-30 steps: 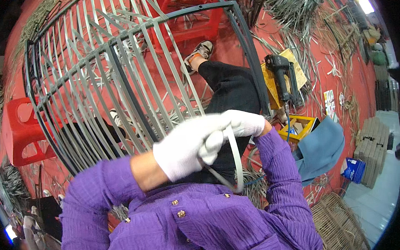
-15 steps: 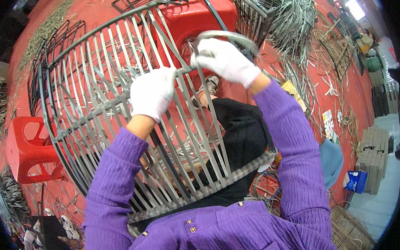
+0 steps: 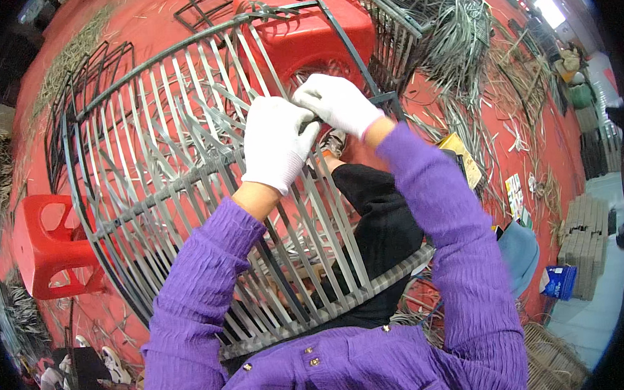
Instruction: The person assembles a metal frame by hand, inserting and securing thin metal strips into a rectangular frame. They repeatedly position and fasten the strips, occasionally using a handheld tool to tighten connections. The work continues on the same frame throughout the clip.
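A dark rectangular frame (image 3: 346, 39) strung with long flat grey strips (image 3: 165, 89) leans across my lap. A woven grey band (image 3: 172, 191) crosses its middle, and another woven band (image 3: 374, 284) edges the near side. My left hand (image 3: 277, 140), in a white glove, is closed at the middle band, thumb toward the right. Just right of it, my right hand (image 3: 336, 102), also gloved, is closed with its fingertips almost meeting the left ones. What lies between the fingers is hidden by the gloves. Loose strip ends stick up left of my left hand.
A red stool (image 3: 356, 31) stands under the far end; another red stool (image 3: 31, 248) is at left. Cut grey strips (image 3: 456, 32) pile up at far right, beside a second slatted frame (image 3: 395, 29). Stacked grey panels (image 3: 583, 243) and a blue packet (image 3: 559, 283) are at right.
My left hand has shifted right along the band. My right hand has come down and left to meet it; the looped grey strip it held is no longer visible.
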Motion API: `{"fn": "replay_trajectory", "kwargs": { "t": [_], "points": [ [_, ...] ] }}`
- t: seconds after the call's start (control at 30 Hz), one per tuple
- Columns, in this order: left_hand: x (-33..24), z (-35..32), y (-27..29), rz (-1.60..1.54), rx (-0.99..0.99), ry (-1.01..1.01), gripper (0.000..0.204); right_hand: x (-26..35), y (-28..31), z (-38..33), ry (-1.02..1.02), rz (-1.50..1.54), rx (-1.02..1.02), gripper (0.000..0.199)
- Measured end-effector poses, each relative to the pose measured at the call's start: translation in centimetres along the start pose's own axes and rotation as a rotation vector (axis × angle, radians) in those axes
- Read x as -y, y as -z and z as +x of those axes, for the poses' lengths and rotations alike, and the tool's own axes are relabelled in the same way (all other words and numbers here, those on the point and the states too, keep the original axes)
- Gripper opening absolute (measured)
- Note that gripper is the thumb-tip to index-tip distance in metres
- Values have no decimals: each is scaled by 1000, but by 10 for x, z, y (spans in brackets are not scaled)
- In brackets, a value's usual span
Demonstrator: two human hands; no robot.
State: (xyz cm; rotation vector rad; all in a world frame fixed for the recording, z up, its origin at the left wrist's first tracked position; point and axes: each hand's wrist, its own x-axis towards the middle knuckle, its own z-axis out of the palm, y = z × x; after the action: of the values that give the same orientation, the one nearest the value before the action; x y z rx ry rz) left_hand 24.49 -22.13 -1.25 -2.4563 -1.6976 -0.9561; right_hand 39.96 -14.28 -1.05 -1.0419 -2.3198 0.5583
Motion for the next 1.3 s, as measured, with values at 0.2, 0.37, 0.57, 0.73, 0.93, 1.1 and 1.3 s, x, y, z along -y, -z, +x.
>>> {"fn": "replay_trajectory", "kwargs": {
  "t": [0.2, 0.37, 0.57, 0.73, 0.93, 1.1, 1.3],
  "points": [
    [8, 4, 2, -386, 242, 275, 26, 5, -44, -82, -635, 651, -345, 29],
    [17, 6, -1, -354, 238, 162, 24, -14, -31, -76, -34, 110, 81, 30],
    [11, -7, -6, -205, 37, 105, 23, 28, 27, -7, -163, 121, 67, 34],
    [1, -9, -4, -189, 47, 138, 21, 4, 20, -36, -764, 700, 51, 54],
    [8, 8, -1, -350, 318, 284, 28, -11, -10, -85, -74, 218, 84, 30],
    [4, -1, -3, -238, 139, 249, 26, 17, 19, -22, -196, 289, -55, 23],
    [-5, -6, -7, -225, -2, 108, 26, 6, 31, -50, -747, 539, 141, 37]
  ]
}}
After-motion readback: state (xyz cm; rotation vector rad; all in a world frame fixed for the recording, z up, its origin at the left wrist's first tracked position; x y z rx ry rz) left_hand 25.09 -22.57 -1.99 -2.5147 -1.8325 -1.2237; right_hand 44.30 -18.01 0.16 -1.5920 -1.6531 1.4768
